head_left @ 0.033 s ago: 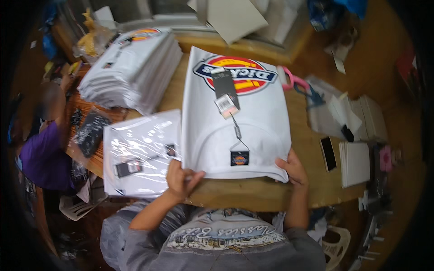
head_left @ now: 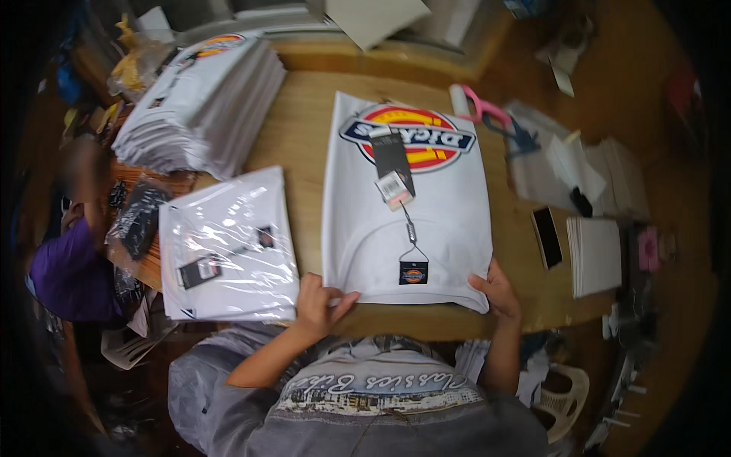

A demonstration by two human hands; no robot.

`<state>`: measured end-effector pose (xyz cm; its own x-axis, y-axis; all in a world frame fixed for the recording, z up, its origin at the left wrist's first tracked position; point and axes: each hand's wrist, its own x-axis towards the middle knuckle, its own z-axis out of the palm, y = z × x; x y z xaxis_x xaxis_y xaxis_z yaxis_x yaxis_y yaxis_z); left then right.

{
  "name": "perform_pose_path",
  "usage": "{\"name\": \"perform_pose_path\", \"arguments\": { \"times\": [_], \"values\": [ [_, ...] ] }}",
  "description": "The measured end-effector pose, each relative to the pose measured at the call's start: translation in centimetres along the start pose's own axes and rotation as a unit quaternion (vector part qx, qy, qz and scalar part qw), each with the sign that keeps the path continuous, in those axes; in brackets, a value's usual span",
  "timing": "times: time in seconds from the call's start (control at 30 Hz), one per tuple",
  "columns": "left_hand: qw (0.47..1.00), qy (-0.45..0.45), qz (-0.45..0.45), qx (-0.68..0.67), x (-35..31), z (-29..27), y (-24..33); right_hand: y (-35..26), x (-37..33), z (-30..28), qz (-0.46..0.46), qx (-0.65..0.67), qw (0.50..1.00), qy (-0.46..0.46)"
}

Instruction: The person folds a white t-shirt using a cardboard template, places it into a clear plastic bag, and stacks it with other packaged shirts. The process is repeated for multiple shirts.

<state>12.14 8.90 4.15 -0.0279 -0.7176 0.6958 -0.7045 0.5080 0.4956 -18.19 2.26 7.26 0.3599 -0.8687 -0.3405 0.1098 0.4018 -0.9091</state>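
A folded white T-shirt, with a red, yellow and blue printed emblem, lies in front of me, its collar edge nearest. A dark hang tag with a pale sticker rests on it, strung to the small black neck label. My left hand is closed on the shirt's near left corner, thumb along the edge. At the near right corner my right hand pinches it, thumb on top and fingers partly hidden underneath. To the left sits another folded white shirt in a clear plastic bag.
A tall stack of folded white shirts stands at the far left of the wooden table. Rightward are a pink-and-blue tape dispenser, a phone and a pile of white sheets. A person in purple is at far left.
The held shirt has shifted right, away from the bagged shirt it overlapped, and appears lower. Both hands keep hold of its near corners. The whole view has shifted slightly.
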Motion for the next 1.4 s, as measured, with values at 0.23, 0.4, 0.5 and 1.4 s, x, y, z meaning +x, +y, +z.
{"name": "perform_pose_path", "arguments": {
  "times": [0.23, 0.4, 0.5, 1.4],
  "values": [
    [0.93, -0.274, -0.246, 0.004, -5.6, 6.8, 8.6, 8.5, -9.4, -9.9, 0.064, -0.017, 0.994, 0.083],
    [0.909, -0.258, -0.215, 0.245, -4.2, 8.5, 13.7, 4.0, -11.3, -17.0, 0.103, -0.151, 0.978, 0.105],
    [0.903, -0.174, -0.197, 0.34, -1.9, 12.0, 14.2, 0.7, -11.0, -26.8, -0.194, -0.314, 0.813, 0.45],
    [0.887, -0.161, -0.417, 0.118, 6.1, 23.5, 11.6, -5.3, -2.6, -43.3, -0.184, -0.354, 0.763, 0.508]
  ]
}}
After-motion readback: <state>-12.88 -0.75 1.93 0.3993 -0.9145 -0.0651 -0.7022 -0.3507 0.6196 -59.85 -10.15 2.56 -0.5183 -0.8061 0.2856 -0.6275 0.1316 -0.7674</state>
